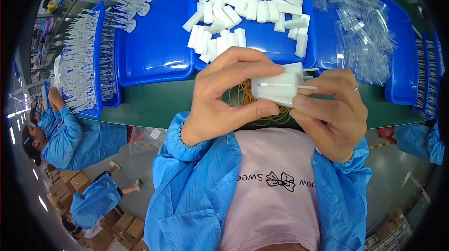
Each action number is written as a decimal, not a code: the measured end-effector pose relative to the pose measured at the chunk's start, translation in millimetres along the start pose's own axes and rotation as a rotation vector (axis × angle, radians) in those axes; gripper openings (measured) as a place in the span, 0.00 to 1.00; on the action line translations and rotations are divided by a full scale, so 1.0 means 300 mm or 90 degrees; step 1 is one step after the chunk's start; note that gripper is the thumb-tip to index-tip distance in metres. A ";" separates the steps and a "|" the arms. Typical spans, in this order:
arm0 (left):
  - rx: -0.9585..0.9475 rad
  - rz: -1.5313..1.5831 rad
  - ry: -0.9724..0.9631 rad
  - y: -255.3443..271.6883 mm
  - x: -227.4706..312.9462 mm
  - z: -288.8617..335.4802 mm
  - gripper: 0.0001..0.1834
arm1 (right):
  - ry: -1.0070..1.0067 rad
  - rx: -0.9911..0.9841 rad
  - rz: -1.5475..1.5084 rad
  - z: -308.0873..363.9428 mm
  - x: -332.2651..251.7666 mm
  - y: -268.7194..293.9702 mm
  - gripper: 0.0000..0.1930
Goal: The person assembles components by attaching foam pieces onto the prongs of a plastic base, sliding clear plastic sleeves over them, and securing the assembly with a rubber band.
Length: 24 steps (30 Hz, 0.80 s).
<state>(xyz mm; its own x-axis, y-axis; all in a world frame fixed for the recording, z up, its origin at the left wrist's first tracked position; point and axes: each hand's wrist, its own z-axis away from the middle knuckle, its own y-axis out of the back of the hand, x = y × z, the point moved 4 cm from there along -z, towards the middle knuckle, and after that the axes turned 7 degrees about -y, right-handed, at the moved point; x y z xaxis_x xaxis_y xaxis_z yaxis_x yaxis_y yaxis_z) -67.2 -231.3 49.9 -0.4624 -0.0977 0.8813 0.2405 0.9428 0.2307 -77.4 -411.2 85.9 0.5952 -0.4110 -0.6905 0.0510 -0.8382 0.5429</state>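
In front of my chest, both hands hold up a white block-shaped piece (276, 93) with a thin white stick along its upper face. My left hand (231, 93) grips its left end between thumb and fingers. At the other end, my right hand (331, 110) pinches with thumb and fingers, close to where thin white stems stick out. A ring is on one right finger. Tan rubber bands (243, 95) lie in a pile behind and below the piece, partly hidden by my hands.
Beyond my hands, a blue tray (276, 49) holds many white blocks (262, 11). Clear plastic pieces (362, 31) fill a blue tray at right. Thin white stemmed parts (84, 59) stand in blue racks at left. Co-workers in blue (77, 141) are at left, near cardboard boxes (68, 188).
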 end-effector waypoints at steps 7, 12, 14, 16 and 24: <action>0.057 0.166 0.079 0.008 -0.041 0.026 0.20 | -0.139 0.055 -0.081 -0.064 0.122 0.068 0.15; 0.101 0.301 0.135 0.001 -0.069 0.038 0.20 | -0.044 0.079 0.281 -0.136 0.389 0.070 0.12; 0.195 0.453 0.198 -0.004 -0.075 0.044 0.20 | -0.078 0.070 0.353 -0.159 0.469 0.038 0.14; 0.196 0.475 0.207 -0.011 -0.074 0.048 0.20 | -0.112 0.061 0.422 -0.193 0.507 0.022 0.16; 0.242 0.456 0.206 -0.012 -0.088 0.058 0.21 | -0.225 -0.022 0.536 -0.228 0.585 0.008 0.24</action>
<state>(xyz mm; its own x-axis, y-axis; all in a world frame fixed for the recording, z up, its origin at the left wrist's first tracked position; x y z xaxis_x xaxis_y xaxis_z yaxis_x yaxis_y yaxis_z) -70.9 -226.7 18.6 -0.0295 0.5275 0.8490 0.0532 0.8490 -0.5257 82.0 -460.8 -1.4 0.1670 -0.9723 -0.1634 -0.2612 -0.2034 0.9436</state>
